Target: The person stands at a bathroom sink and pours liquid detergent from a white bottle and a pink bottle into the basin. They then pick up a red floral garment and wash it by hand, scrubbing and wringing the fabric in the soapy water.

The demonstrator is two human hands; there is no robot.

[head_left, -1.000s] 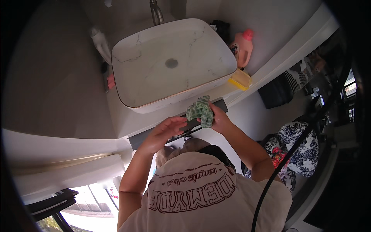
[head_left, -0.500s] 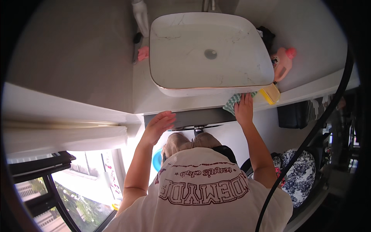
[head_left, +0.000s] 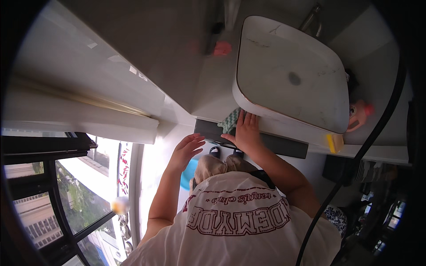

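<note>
Here, a soft, rumpled cloth (head_left: 230, 121) in patterned green and white is laid at the front edge of the smooth, pale counter (head_left: 208, 99), near the basin's rounded lower-left corner. It is partly covered by the right hand (head_left: 248, 133), whose fingers are stretched toward the basin wall; whether the cloth is pinched or merely pressed cannot be told. The left hand (head_left: 186, 150) is held apart from the right, its fingers loosely curved and spread. The glossy white basin (head_left: 275, 57) (veined like marble) is bounded by a thin, darker rim line. Bare counter is left along the basin's left side, toward a pink item (head_left: 222, 48), while the right side is narrowed by a rounded pink bottle (head_left: 358, 116). Below the counter's edge, a flat, dark panel (head_left: 284, 145) is seen.
</note>
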